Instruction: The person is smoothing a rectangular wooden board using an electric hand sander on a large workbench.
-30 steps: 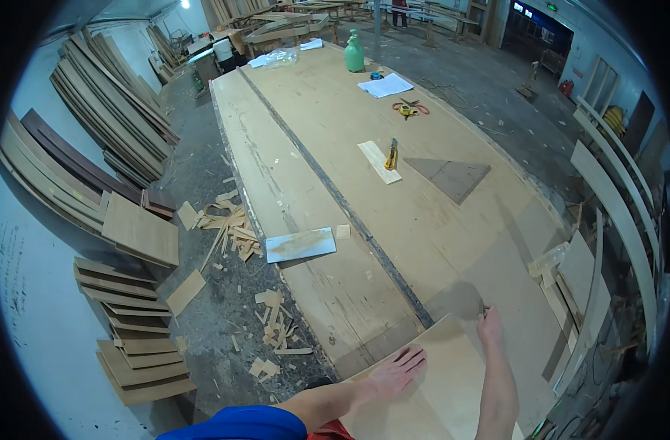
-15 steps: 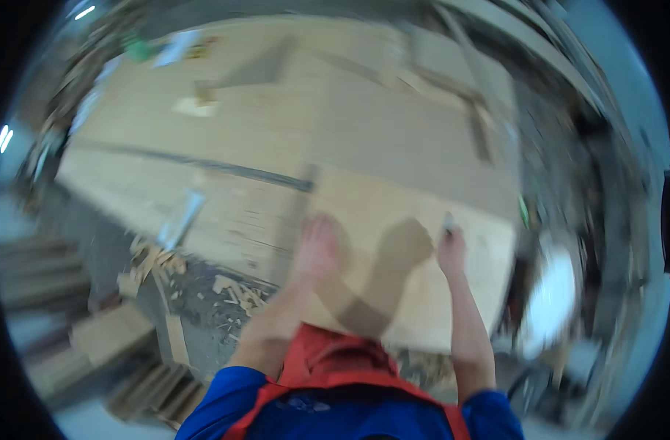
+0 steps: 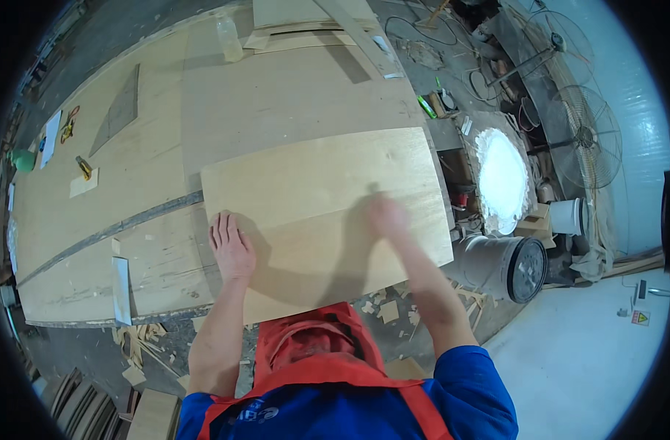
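A pale rectangular plywood sheet (image 3: 313, 172) lies on the workbench in front of me, its near edge by my red apron (image 3: 320, 330). My left hand (image 3: 234, 248) rests flat on the sheet's left part, fingers stretched out. Over the right half of the sheet is my right hand (image 3: 388, 215), smeared by motion and closed. A small dark tip shows at its fingers, too blurred to name. Both forearms throw shadows across the wood.
A metal strip (image 3: 122, 290) lies at the bench's near left edge. Farther off are a clear bottle (image 3: 229, 40), a tape measure (image 3: 84, 169) and scissors (image 3: 70, 125). A lidded bucket (image 3: 500, 264), a heap of white powder (image 3: 502, 180) and fans (image 3: 586, 137) stand right.
My view has swung to the right, bringing the bucket, powder and fans into sight. My right hand now lies nearer the middle of the sheet; my left hand still presses its left side.
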Tool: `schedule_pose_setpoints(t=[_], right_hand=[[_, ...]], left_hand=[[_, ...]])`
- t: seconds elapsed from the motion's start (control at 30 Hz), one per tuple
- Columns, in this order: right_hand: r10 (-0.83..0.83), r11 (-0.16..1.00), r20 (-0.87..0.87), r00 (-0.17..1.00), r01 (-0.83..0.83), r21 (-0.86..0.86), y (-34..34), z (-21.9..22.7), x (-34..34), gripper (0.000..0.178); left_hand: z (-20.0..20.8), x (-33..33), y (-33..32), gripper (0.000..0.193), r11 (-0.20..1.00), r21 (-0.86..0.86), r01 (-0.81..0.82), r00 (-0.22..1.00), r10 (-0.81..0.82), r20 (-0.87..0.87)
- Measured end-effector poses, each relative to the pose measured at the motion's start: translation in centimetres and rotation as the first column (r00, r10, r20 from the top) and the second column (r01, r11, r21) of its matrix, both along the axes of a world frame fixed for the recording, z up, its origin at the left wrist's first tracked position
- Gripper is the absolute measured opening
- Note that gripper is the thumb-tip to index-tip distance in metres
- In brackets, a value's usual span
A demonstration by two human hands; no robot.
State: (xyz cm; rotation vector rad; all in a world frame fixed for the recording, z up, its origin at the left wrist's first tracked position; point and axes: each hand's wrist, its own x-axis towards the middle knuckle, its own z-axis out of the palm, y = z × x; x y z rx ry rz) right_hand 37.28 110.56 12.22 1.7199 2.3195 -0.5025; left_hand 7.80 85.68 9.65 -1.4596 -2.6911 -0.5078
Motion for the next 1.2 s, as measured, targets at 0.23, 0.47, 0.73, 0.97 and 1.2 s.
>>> schedule_pose_setpoints(t=[0.23,0.47,0.73,0.97,1.2], right_hand=[[0.274,0.962,0.06,0.96,-0.274,-0.015,0.2,-4.7,0.6,0.033],[-0.125,0.991,0.049,0.991,0.127,-0.046,8.6,-1.1,10.0,0.035],[0.031,0.999,-0.039,0.999,-0.031,-0.008,8.3,-0.3,10.7,0.036],[-0.017,0.995,-0.034,0.999,0.02,0.1,9.0,0.7,12.4,0.032],[-0.054,0.995,-0.063,0.997,0.059,0.077,12.2,-1.6,15.8,0.03]], left_hand=[[-0.4,0.4,1.3,0.046,1.0,0.009,0.027,0.999,-0.026,-0.028],[-0.4,0.1,1.0,0.047,1.0,-0.017,-0.004,0.998,0.004,-0.057],[-0.6,0.5,1.0,0.047,0.999,-0.036,0.007,0.997,-0.01,-0.076],[-0.2,1.1,2.4,0.049,1.0,-0.015,0.012,0.997,-0.013,-0.081],[-0.7,0.7,1.5,0.049,0.999,-0.034,0.007,0.997,-0.01,-0.077]])
